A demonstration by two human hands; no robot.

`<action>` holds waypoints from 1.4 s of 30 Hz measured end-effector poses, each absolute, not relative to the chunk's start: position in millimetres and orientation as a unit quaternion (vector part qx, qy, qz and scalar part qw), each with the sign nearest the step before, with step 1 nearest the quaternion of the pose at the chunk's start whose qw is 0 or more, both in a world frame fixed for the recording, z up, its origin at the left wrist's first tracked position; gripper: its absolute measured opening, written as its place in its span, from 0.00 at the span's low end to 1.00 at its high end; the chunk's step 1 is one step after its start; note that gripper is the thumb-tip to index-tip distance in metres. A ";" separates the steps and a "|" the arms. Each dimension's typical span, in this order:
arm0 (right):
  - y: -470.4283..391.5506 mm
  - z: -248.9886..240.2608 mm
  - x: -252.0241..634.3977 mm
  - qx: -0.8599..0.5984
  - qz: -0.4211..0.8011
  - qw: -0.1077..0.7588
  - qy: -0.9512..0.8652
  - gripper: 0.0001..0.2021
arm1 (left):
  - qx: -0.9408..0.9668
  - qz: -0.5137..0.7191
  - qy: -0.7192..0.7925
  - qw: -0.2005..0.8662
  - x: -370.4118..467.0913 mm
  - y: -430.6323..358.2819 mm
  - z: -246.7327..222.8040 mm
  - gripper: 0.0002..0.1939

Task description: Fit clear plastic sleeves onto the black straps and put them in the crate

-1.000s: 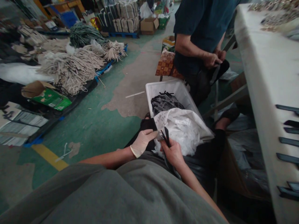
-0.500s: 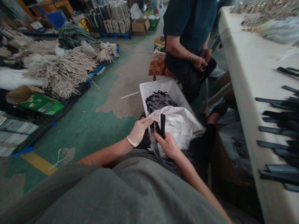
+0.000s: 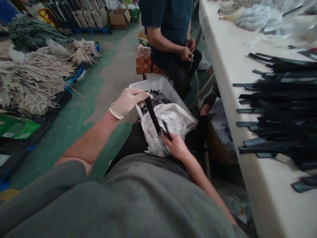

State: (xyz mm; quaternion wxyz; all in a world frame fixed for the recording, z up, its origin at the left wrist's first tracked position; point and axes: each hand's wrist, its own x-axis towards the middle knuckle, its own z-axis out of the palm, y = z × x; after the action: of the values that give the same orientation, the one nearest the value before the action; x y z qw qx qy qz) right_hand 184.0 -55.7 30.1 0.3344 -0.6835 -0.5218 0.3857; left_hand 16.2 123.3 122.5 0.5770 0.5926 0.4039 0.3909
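My left hand point(image 3: 129, 101), in a pale glove, pinches the upper end of a black strap point(image 3: 153, 114). The strap runs taut and slanting down to my bare right hand point(image 3: 176, 145). The right fingers are closed round its lower end, where a bit of clear plastic shows, and round a thinner black strip point(image 3: 166, 130) that sticks up. Just behind my hands a white plastic bag point(image 3: 170, 115) lies open with crumpled clear wrappers in it. Beyond it stands a white bin point(image 3: 177, 94) with many wrapped black strips inside.
A co-worker point(image 3: 165, 36) sits ahead, hands together. On the right, a white table point(image 3: 223, 66) bears a heap of black straps point(image 3: 277, 112) and plastic bags point(image 3: 257, 18). Bundles of beige cords point(image 3: 32, 82) lie on the left. A cardboard box point(image 3: 220, 142) stands under the table.
My left hand has moved up and away from the right, drawing the black strap out straight between them. The clear sleeve has mostly gone from sight. My view has swung to the right.
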 end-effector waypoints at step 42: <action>-85.9 7.3 214.2 -0.671 0.463 0.402 -0.416 0.17 | 0.765 0.222 0.269 0.541 82.9 19.4 4.0 0.13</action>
State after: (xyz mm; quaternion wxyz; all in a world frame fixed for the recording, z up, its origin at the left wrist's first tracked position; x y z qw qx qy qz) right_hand 214.2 -85.9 7.3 0.4019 -0.6714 -0.4159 0.4634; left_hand 82.9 19.4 4.0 0.5415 0.7649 0.2690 0.2220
